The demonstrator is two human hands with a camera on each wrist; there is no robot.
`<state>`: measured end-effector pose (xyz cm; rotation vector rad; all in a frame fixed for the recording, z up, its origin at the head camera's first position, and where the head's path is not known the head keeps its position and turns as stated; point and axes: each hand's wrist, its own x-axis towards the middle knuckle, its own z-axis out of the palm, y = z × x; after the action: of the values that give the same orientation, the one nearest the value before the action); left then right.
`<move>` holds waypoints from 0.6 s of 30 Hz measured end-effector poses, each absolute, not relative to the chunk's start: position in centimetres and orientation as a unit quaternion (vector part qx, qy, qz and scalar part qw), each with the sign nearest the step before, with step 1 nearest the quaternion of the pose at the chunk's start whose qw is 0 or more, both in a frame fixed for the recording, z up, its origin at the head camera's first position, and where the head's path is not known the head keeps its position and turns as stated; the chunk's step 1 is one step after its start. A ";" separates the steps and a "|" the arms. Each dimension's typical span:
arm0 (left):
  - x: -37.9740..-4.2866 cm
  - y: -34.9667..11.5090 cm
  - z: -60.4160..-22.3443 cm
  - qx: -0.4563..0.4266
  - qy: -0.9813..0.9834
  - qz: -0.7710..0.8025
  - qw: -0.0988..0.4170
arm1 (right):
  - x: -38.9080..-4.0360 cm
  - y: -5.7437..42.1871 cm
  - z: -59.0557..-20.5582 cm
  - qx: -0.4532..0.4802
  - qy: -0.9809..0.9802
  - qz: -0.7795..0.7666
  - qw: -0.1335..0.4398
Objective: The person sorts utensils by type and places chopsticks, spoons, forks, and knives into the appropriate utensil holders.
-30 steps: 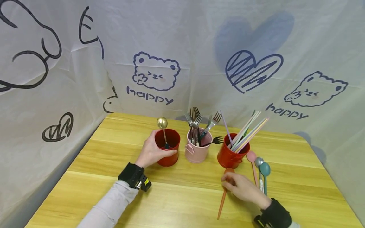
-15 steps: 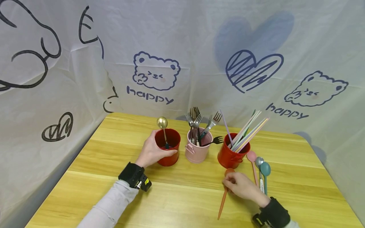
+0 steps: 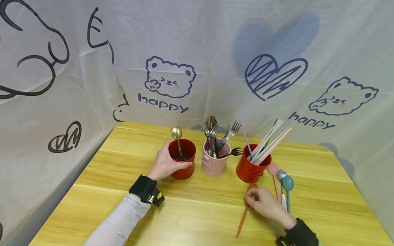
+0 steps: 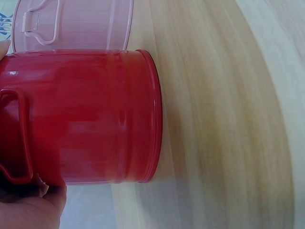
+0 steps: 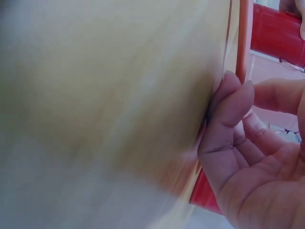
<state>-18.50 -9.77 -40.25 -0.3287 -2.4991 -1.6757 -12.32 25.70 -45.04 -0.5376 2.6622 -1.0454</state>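
Observation:
My left hand (image 3: pixel 166 163) grips the left red bucket (image 3: pixel 182 171) around its side, thumb along the front near the rim. A gold spoon (image 3: pixel 176 133) stands in that bucket, its round bowl upward. The left wrist view shows the red bucket (image 4: pixel 86 114) upright on the table with its wire handle. My right hand (image 3: pixel 265 204) pinches an orange spoon (image 3: pixel 242 222) just below its bowl, with the handle toward me. In the right wrist view, thumb and fingers of the right hand (image 5: pixel 257 138) close on the orange handle (image 5: pixel 244 38).
A pink bucket (image 3: pixel 213 167) of forks (image 3: pixel 212 130) stands in the middle. To its right is another red bucket (image 3: pixel 249 172) holding straws (image 3: pixel 267 145). Beside it lie a pink spoon (image 3: pixel 273 169), a silver spoon (image 3: pixel 281 175) and a teal spoon (image 3: pixel 288 183). A drawn-on cloth hangs behind.
My right hand has shifted slightly right, and the orange spoon's bowl end has swung right with it. My left hand keeps its hold on the red bucket. The head view has shifted slightly.

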 end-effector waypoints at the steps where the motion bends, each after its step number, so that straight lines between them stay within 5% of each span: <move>1: -18.2 -9.7 -39.8 -0.110 -0.826 -0.550 0.058 | -12.2 25.8 -45.1 -0.182 0.908 -0.360 0.114; 9: -17.8 -9.6 -39.2 -0.104 -0.825 -0.553 0.054 | -11.4 26.4 -45.0 -0.135 0.900 -0.401 0.108; 18: -17.9 -9.6 -39.3 -0.104 -0.826 -0.551 0.053 | -10.6 26.7 -44.2 -0.126 0.905 -0.407 0.021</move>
<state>-17.86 -9.62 -39.28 -0.3151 -2.5114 -1.6751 -10.57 26.70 -44.23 -0.3898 2.8044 -1.2605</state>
